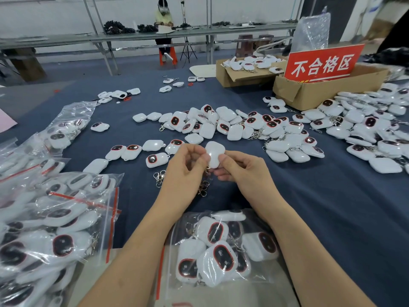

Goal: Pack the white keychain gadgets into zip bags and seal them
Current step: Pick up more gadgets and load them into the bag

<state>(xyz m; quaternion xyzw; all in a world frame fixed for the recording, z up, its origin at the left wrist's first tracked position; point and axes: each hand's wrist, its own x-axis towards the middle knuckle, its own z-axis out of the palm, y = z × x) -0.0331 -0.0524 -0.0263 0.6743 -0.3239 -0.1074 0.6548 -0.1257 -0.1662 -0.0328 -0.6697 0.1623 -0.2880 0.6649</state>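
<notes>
Over the middle of the blue tablecloth (309, 207), both hands are raised and meet on one white keychain gadget (214, 156), plain back face up. Right hand (239, 168): thumb laid on the gadget's right edge, fingers curled beneath it, gripping. Left hand (187, 167): fingers curled, thumb and fingertips at the gadget's left edge; appears to pinch it, but the contact is blurred. A metal clasp hangs below the gadget, between the two hands. Loose clasps (159, 177) lie on the cloth just left of the left wrist. Between the forearms, at the near table edge, lies a clear zip bag (177, 231) holding several gadgets, screens up. Filled zip bags (55, 218) with red strips are heaped at left. A loose pile of gadgets (243, 127) spreads beyond the hands and runs on to the right. Two cardboard boxes sit far right; the nearer box (332, 87) carries a red sign (321, 63), the farther box (239, 74) holds more gadgets.
</notes>
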